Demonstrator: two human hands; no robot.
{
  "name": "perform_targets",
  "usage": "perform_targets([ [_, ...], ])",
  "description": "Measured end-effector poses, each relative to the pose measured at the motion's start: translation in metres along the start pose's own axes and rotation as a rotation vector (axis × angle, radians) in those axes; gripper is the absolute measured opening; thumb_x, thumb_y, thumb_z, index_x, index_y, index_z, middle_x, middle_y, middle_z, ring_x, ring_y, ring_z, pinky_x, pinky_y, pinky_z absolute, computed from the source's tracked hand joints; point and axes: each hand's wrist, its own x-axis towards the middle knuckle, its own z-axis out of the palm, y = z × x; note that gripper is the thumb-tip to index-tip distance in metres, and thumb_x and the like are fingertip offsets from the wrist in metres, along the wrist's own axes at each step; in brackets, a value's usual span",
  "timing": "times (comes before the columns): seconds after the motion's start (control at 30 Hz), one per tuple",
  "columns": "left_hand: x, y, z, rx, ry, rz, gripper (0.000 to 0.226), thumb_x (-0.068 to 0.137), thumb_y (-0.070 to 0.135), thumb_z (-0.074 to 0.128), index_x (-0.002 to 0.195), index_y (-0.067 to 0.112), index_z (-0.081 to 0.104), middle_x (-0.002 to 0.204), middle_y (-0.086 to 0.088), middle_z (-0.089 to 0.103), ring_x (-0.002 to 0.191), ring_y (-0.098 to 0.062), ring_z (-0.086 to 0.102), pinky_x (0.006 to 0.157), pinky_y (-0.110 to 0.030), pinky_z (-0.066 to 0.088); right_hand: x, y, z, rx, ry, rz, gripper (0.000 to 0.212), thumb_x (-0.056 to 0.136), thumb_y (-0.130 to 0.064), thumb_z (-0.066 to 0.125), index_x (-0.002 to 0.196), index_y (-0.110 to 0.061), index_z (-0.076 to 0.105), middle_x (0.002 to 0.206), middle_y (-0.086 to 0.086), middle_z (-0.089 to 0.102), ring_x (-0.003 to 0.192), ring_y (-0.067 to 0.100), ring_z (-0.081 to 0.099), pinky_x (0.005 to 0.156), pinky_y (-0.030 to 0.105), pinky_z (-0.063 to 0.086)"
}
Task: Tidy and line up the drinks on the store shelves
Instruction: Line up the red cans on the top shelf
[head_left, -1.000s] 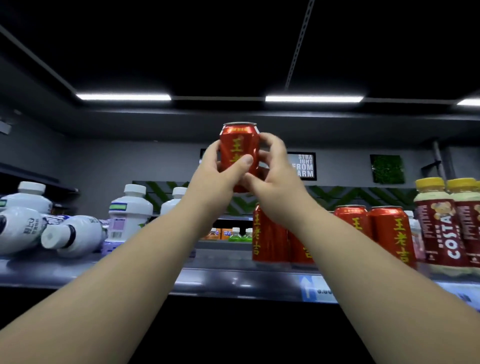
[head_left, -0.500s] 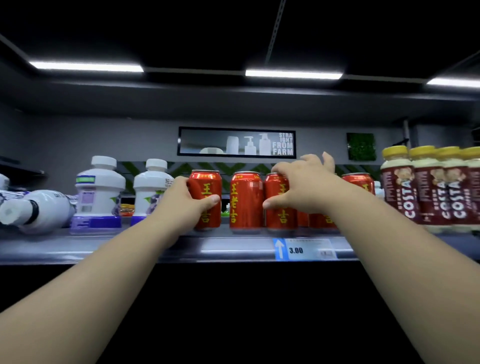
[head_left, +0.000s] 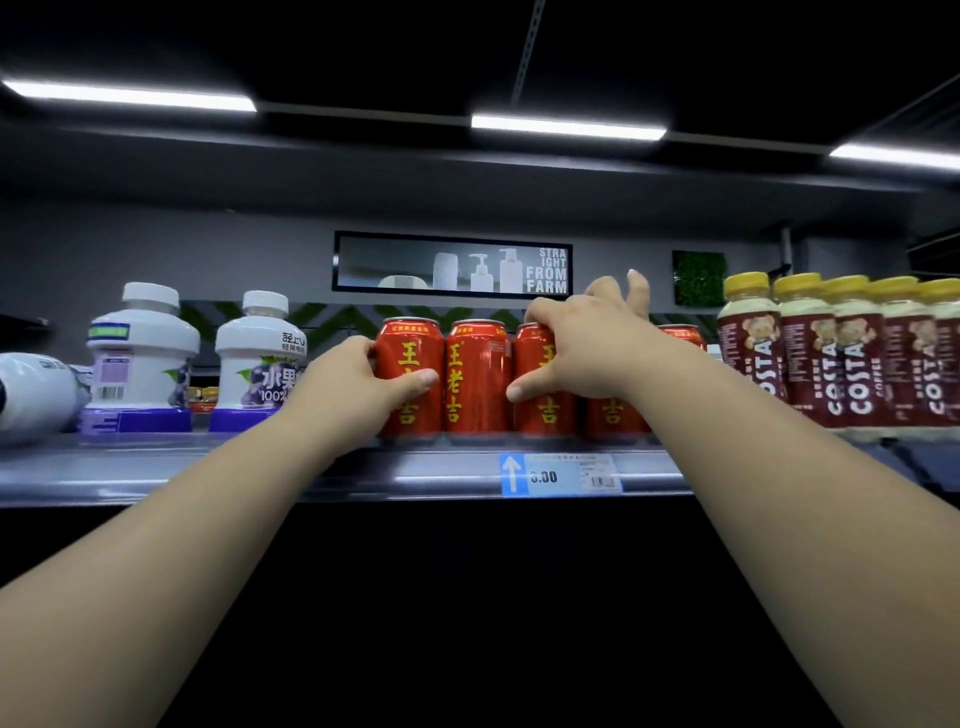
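Several red cans with yellow characters stand upright in a row on the grey shelf (head_left: 260, 470). My left hand (head_left: 353, 387) grips the leftmost red can (head_left: 410, 364), thumb across its front. A second red can (head_left: 477, 376) stands free between my hands. My right hand (head_left: 587, 348) holds the third red can (head_left: 540, 410), thumb on its front and index finger over its top, the other fingers raised. More red cans (head_left: 618, 413) stand behind my right wrist, partly hidden.
White juice bottles (head_left: 140, 358) (head_left: 260, 364) stand left of the cans, and one white bottle (head_left: 36, 392) lies on its side at the far left. Costa coffee bottles (head_left: 852, 353) line the right. A price tag (head_left: 561, 474) sits on the shelf edge.
A second ago both hands held one red can up in the air. It now stands at the left end of the row, and my right hand has moved to the third can.
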Motion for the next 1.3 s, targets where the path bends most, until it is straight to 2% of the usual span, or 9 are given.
perform_targets([
  [0.13, -0.005, -0.002, 0.006, -0.011, 0.011, 0.008, 0.060, 0.074, 0.065, 0.072, 0.119, 0.030, 0.053, 0.114, 0.003, 0.066, 0.100, -0.018, 0.064, 0.093, -0.046, 0.053, 0.001, -0.011, -0.005, 0.069, 0.058, -0.048, 0.097, 0.061, -0.096, 0.047, 0.141, -0.043, 0.041, 0.136, 0.002, 0.053, 0.142, 0.033, 0.024, 0.115, 0.065, -0.006],
  [0.3, -0.015, -0.004, 0.011, 0.186, 0.048, 0.065, 0.078, 0.067, 0.080, 0.063, 0.127, 0.035, 0.045, 0.111, 0.009, 0.063, 0.100, -0.018, 0.061, 0.086, -0.043, 0.052, 0.008, -0.044, 0.000, 0.004, 0.094, -0.121, 0.084, 0.071, -0.093, 0.041, 0.134, -0.039, 0.047, 0.126, 0.001, 0.055, 0.132, 0.031, 0.035, 0.114, 0.064, 0.008],
  [0.5, -0.016, -0.008, 0.013, 0.253, 0.086, 0.063, 0.077, 0.071, 0.075, 0.066, 0.130, 0.032, 0.043, 0.119, 0.006, 0.064, 0.104, -0.021, 0.061, 0.083, -0.040, 0.050, 0.007, -0.037, -0.002, 0.219, -0.042, -0.090, 0.059, 0.084, -0.054, 0.062, 0.137, -0.044, 0.039, 0.127, 0.001, 0.056, 0.141, 0.029, 0.027, 0.117, 0.063, -0.009],
  [0.7, -0.017, -0.006, 0.014, 0.290, 0.112, 0.078, 0.077, 0.075, 0.073, 0.064, 0.134, 0.028, 0.044, 0.120, 0.002, 0.064, 0.105, -0.023, 0.061, 0.079, -0.037, 0.046, -0.013, -0.029, 0.008, 0.253, 0.050, -0.064, 0.098, 0.073, -0.081, 0.058, 0.154, -0.043, 0.018, 0.162, -0.005, 0.027, 0.152, 0.025, 0.008, 0.118, 0.061, -0.010],
  [0.9, -0.018, -0.004, 0.015, 0.278, 0.102, 0.061, 0.078, 0.076, 0.071, 0.064, 0.136, 0.027, 0.043, 0.122, -0.001, 0.065, 0.107, -0.024, 0.061, 0.079, -0.037, 0.046, -0.068, 0.020, 0.041, 0.257, 0.242, 0.087, 0.096, 0.076, -0.085, 0.047, 0.154, -0.042, 0.013, 0.166, 0.000, 0.005, 0.152, 0.023, -0.002, 0.122, 0.053, -0.006],
  [0.97, -0.020, -0.002, 0.016, 0.279, 0.107, 0.062, 0.091, 0.078, 0.069, 0.063, 0.150, 0.026, 0.026, 0.141, -0.007, 0.052, 0.125, -0.027, 0.052, 0.093, -0.043, 0.045, -0.083, 0.038, 0.052, 0.256, 0.302, 0.155, 0.094, 0.076, -0.086, 0.039, 0.155, -0.040, 0.014, 0.166, 0.003, 0.005, 0.151, 0.025, -0.002, 0.122, 0.052, -0.003],
  [1.07, -0.032, 0.015, 0.034, 0.419, 0.272, 0.234, 0.097, 0.083, 0.068, 0.056, 0.156, 0.034, 0.002, 0.162, -0.007, 0.008, 0.149, -0.029, 0.006, 0.118, -0.053, 0.013, -0.093, 0.055, 0.064, 0.248, 0.236, 0.225, 0.093, 0.077, -0.086, 0.027, 0.156, -0.043, 0.006, 0.166, 0.002, -0.008, 0.151, 0.027, -0.009, 0.121, 0.053, -0.002],
  [1.2, -0.052, 0.053, 0.092, 0.594, 0.220, 0.606, 0.075, 0.085, 0.067, 0.035, 0.153, 0.037, 0.026, 0.164, -0.008, 0.012, 0.151, -0.032, 0.001, 0.120, -0.055, 0.001, -0.096, 0.052, 0.077, 0.230, 0.147, 0.193, 0.089, 0.082, -0.086, 0.024, 0.154, -0.046, -0.011, 0.162, 0.001, -0.028, 0.150, 0.034, -0.019, 0.121, 0.053, -0.001],
  [1.3, -0.057, 0.070, 0.125, 0.650, 0.128, 0.564, 0.067, 0.092, 0.064, 0.024, 0.154, 0.040, 0.023, 0.166, -0.006, 0.005, 0.151, -0.031, -0.004, 0.120, -0.055, -0.004, -0.099, 0.053, 0.080, 0.200, 0.129, 0.164, 0.081, 0.090, -0.077, 0.023, 0.153, -0.045, -0.016, 0.162, 0.003, -0.030, 0.149, 0.037, -0.022, 0.121, 0.052, 0.002],
])
